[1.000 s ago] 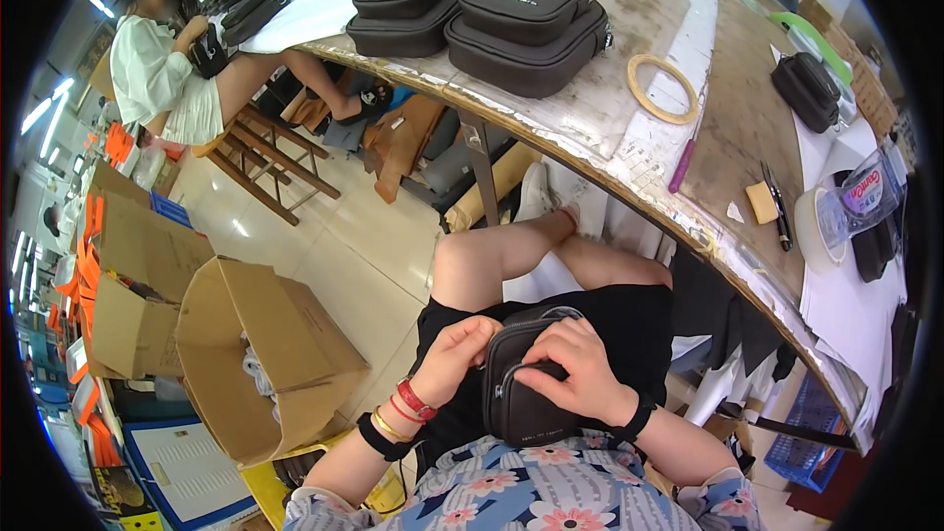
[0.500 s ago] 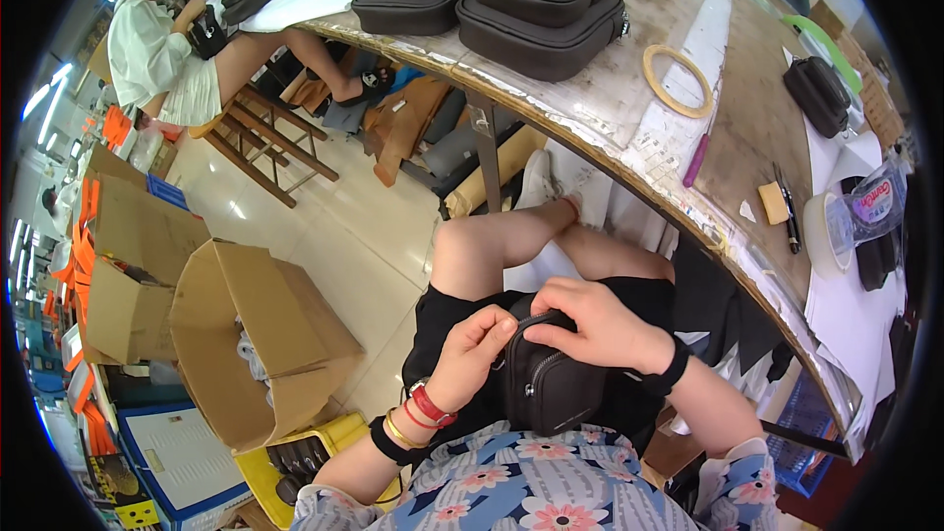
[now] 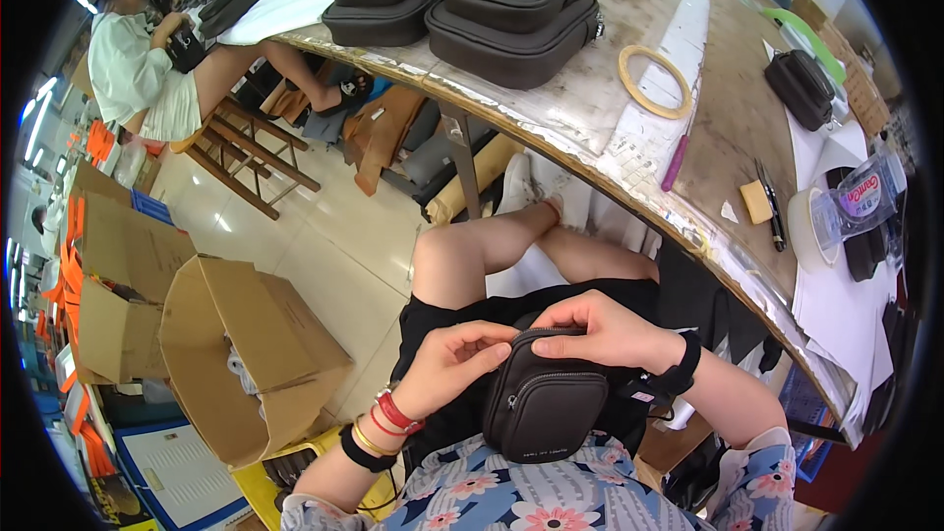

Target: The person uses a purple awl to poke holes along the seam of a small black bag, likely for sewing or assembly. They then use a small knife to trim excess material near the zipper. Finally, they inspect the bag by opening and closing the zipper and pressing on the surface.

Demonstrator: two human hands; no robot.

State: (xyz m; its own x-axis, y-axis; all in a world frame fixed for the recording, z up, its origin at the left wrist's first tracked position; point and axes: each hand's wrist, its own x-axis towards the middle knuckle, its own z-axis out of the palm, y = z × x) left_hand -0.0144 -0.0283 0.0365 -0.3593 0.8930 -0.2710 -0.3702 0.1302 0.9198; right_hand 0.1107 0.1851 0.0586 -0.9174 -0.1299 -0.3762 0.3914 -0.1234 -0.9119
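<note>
A small dark brown zipped bag (image 3: pixel 556 413) lies in my lap, its front pocket facing up towards me. A curved zip with a metal puller runs around that pocket. At the bag's upper left edge, my left hand (image 3: pixel 454 364) pinches the rim with thumb and fingertips. Across the top, my right hand (image 3: pixel 619 332) grips the edge by the main zip, thumb on the near side and fingers bent over the far side. Whatever lies beneath the right fingers is hidden.
Stacked dark bags (image 3: pixel 511 29) stand on the worn worktable (image 3: pixel 570 123), with a tape ring (image 3: pixel 655 82), a purple-handled tool (image 3: pixel 675 163) and a black pen (image 3: pixel 771 206). An open cardboard box (image 3: pixel 256 354) stands at my left. Another person (image 3: pixel 143 54) sits at far left.
The bag has turned slightly and shows more of its front. My left fingers have straightened along its edge, and the right thumb lies flatter on the top. The whole view has shifted slightly.
</note>
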